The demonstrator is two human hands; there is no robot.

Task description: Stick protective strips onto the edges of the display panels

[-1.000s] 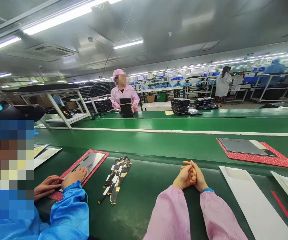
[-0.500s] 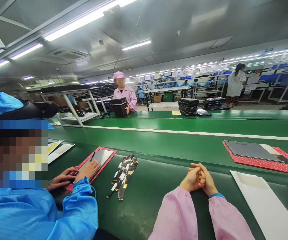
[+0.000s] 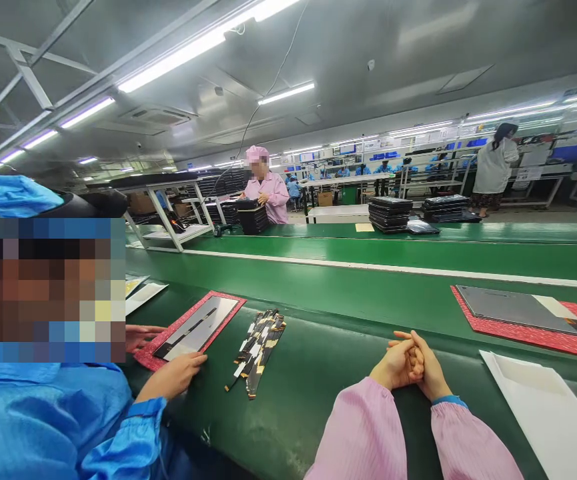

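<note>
Above the green work surface [image 3: 328, 353], my left hand [image 3: 391, 367] and my right hand [image 3: 432, 370] are clasped together, fingers laced and closed around each other. No object shows between them. To their right lies a white sheet or sleeve [image 3: 543, 407]. Beyond it, a grey flat panel [image 3: 513, 310] with a pale strip and a dark end rests on a red mat [image 3: 483, 327]. Left of my hands is a pile of thin black, white and gold flex-cable strips [image 3: 258, 347].
At my left a co-worker in blue [image 3: 43, 420] has both hands at another red mat [image 3: 233, 303], which bears a grey panel [image 3: 201, 320] with a dark strip. Across the green line stand stacks of dark flat units [image 3: 389, 215] and a person in pink [image 3: 268, 190].
The co-worker's hands have drawn back from the panel's middle to its near edges, uncovering a dark strip on it. The view has shifted slightly; my hands stay clasped.
</note>
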